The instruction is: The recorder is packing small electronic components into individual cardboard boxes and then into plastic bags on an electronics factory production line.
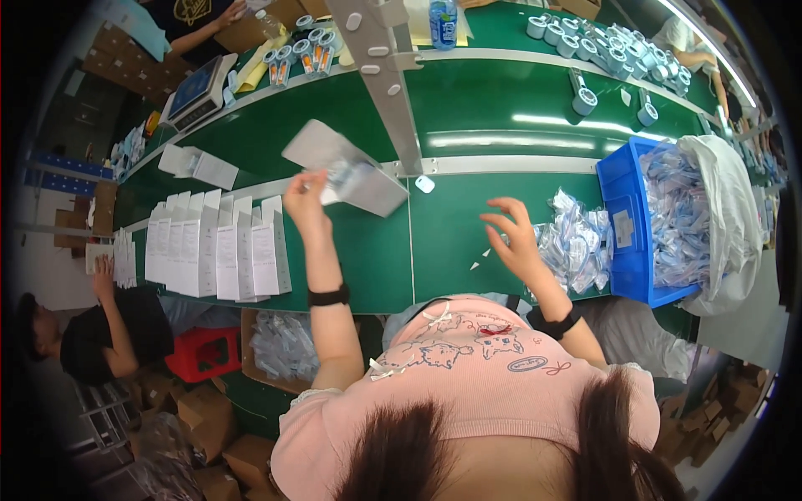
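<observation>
My left hand (307,202) is closed at the near edge of an open white carton (380,188), which is tilted above the green bench and smeared by motion. Something bluish shows in the carton's opening, too blurred to name. My right hand (511,236) hangs with its fingers apart and nothing between them. Beside it on the bench lies a pile of clear bags with pale blue and white parts (576,242). A row of upright white cartons (205,242) stands left of my left hand, and another white carton (199,167) lies behind them.
A blue bin (622,221) full of bagged parts stands at the right. A metal post (388,100) rises from the rail behind the carton. A small white piece (425,184) lies near its foot. Light blue handled parts (618,50) cover the far right bench. Co-workers sit around.
</observation>
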The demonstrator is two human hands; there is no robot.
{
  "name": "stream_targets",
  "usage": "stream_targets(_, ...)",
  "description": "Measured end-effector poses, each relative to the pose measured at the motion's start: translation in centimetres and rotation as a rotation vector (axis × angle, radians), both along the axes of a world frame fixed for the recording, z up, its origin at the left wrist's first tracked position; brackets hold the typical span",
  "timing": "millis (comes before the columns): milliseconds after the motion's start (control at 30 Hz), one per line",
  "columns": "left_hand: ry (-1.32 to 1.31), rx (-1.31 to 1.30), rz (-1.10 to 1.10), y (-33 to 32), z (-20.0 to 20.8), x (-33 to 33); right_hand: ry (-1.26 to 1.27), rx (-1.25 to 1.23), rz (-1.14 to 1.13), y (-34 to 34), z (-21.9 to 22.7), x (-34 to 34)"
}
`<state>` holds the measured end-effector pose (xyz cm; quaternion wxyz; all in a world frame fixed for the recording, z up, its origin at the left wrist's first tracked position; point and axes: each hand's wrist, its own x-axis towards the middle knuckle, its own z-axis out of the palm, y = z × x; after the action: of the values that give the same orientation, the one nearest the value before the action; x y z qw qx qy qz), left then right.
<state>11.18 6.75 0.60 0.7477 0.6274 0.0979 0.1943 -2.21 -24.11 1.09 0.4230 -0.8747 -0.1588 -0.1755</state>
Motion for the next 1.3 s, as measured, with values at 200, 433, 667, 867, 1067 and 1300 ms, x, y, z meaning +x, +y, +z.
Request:
stream_targets(200,0.091,-0.052,0.060,3.3,0.3,12.6,0.093,-0.086,-0.139,-0.9,-2.0,-0.6)
stream_targets(433,0.047,0.063,0.039,1.3,-1.3,16.0,0.151,-0.111,-0.139,-0.9,-2.7,1.8)
stream_targets(667,0.010,0.776,0.125,0.2,-5.8,1.3,0.159,-0.210,0.063,1.9,-6.7,3.9)
stream_targets(867,0.077,1.141,-0.063,-0.6,-11.4,-12.4,0.155,-0.458,0.008,4.1,-11.5,4.9)
stream_targets(1067,0.338,1.453,-0.252,-1.7,-12.9,-14.3,0.121,-0.488,-0.036,4.8,-12.7,5.3)
stream_targets(1300,0.321,1.391,-0.287,-2.7,-12.9,-14.8,0.116,-0.498,-0.072,3.5,-12.7,5.2)
